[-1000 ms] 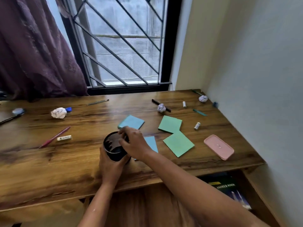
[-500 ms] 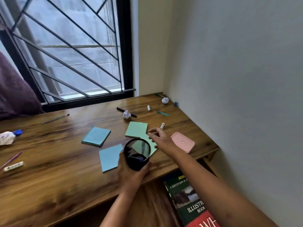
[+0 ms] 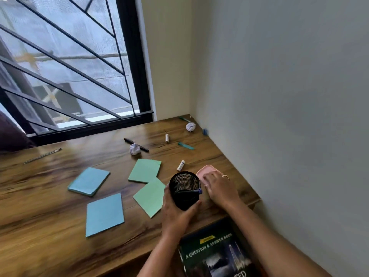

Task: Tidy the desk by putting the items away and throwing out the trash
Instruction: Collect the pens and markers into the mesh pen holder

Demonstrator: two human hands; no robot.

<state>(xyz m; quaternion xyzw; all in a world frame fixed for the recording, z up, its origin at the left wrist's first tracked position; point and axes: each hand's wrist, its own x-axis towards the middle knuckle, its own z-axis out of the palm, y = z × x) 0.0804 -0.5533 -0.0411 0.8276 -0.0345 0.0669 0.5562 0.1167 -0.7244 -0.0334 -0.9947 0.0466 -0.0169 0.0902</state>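
A brown wooden desk with dark grain (image 3: 40, 206) filled the view from 6 to 9 o'clock, its far end pushed into the room's corner toward 12. A black-framed window with slanted black metal bars (image 3: 137, 76) stood at 10 to 11 o'clock, letting in grey daylight that laid a soft sheen on the wood. A cream plaster pillar (image 3: 169, 56) rose at 12, a plain pale grey wall (image 3: 289, 96) spread from 1 to 4, and a dark purple curtain (image 3: 10, 132) edged in at 9.
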